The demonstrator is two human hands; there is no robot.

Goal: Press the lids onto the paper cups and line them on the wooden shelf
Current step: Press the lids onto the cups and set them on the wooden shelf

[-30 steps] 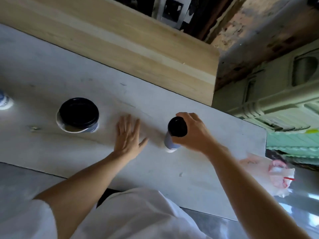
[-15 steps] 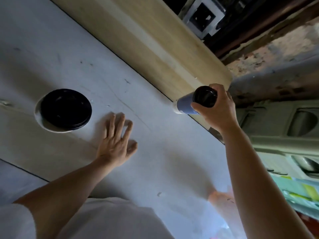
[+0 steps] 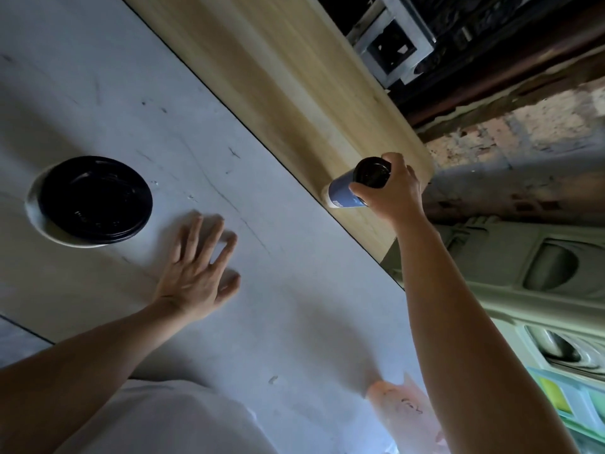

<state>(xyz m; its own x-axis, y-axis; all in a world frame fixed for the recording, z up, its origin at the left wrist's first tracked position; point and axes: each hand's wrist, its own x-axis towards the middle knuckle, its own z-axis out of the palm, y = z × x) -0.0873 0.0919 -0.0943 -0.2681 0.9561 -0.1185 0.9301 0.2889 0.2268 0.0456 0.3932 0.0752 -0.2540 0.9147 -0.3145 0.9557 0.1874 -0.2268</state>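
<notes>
No legible text. Embossed marks on black lid [image 3: 95, 199] too faint to read; small white patch on blue paper cup [image 3: 342, 191] blurred; dark scrawl on pink bag [image 3: 402, 404] unreadable.

Café-like counter [image 3: 137, 103] with lidded cups [image 3: 95, 199], plastic crates [image 3: 540, 267]

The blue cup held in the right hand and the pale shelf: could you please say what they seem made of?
The blue cup: probably paper, matte blue wall, white base rim. Its black lid: likely plastic, slightly glossy with faint reflections. The shelf: light wood, lengthwise grain visible, finish looks matte.
</notes>
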